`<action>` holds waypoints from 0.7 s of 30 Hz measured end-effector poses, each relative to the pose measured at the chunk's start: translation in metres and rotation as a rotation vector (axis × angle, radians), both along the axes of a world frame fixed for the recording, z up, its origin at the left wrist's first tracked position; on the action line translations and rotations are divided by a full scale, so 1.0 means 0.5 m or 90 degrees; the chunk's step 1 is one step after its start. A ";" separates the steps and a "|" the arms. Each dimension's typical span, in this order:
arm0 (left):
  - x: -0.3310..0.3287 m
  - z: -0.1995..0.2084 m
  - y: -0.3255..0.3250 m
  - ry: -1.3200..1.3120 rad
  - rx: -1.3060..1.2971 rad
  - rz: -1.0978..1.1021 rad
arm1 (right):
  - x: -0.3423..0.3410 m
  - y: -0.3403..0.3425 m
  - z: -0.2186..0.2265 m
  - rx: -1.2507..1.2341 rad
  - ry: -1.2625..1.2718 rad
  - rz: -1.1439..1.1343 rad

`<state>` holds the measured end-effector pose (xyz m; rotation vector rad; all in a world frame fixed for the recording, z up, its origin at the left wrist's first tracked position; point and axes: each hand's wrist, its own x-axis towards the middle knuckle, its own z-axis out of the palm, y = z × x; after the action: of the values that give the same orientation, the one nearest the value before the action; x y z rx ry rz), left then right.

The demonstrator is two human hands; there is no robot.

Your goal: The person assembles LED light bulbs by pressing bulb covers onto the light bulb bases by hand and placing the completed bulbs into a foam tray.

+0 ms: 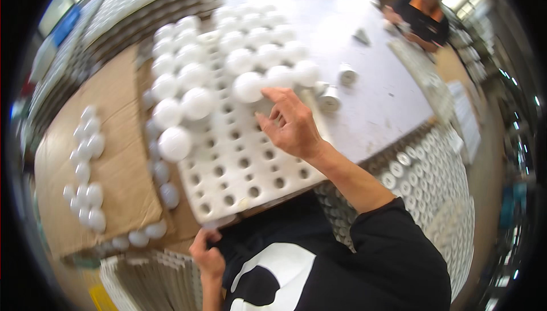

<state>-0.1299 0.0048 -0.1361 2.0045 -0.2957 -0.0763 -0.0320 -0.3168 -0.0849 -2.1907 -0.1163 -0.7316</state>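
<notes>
A white foam tray (259, 188) with rows of round holes lies before me, its far part filled with round white light bulbs (239, 60). Over its middle, my right hand (290, 123) is open, thumb and forefinger apart with nothing between them. The forefinger's tip is at the edge of the nearest bulb in the right-hand block (249, 87); whether it touches is unclear. Below the tray's near left corner, my left hand (207, 257) has its fingers curled, beside a blurred pale shape (221, 221) that is partly hidden by the tray's edge.
Brown cardboard (108, 168) with more bulbs on it lies at left. Two white cylindrical parts (329, 100) rest on the white table (376, 94). Many similar parts (419, 180) are packed at right. A person in black (424, 15) works at the far right. Stacked trays (137, 3) stand far left.
</notes>
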 end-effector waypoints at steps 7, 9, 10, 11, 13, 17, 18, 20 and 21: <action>-0.002 -0.015 -0.075 0.048 -0.020 -0.045 | -0.110 -0.341 -0.082 -0.125 0.093 -0.454; 0.007 -0.005 -0.099 0.046 -0.023 -0.079 | -0.112 -0.354 -0.104 -0.130 0.166 -0.409; 0.011 -0.003 -0.112 0.050 -0.031 -0.110 | -0.107 -0.348 -0.114 -0.126 0.226 -0.400; 0.014 -0.001 -0.127 0.047 -0.025 -0.112 | -0.097 -0.343 -0.128 -0.120 0.224 -0.401; 0.013 0.002 -0.150 0.038 -0.043 -0.125 | -0.081 -0.332 -0.158 -0.161 0.287 -0.392; 0.000 0.012 -0.156 0.056 -0.033 -0.110 | -0.088 -0.318 -0.189 -0.173 0.313 -0.457; -0.004 0.012 -0.150 0.052 -0.012 -0.111 | -0.094 -0.318 -0.192 -0.169 0.311 -0.454; -0.012 0.011 -0.145 0.046 0.009 -0.113 | -0.113 -0.331 -0.195 -0.138 0.319 -0.491; -0.015 0.011 -0.144 0.050 0.007 -0.114 | -0.126 -0.345 -0.192 -0.138 0.317 -0.493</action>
<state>-0.1376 -0.0674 -0.1308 1.9762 -0.4250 -0.2693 -0.0951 -0.4894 -0.1810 -2.5567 0.9908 -0.5541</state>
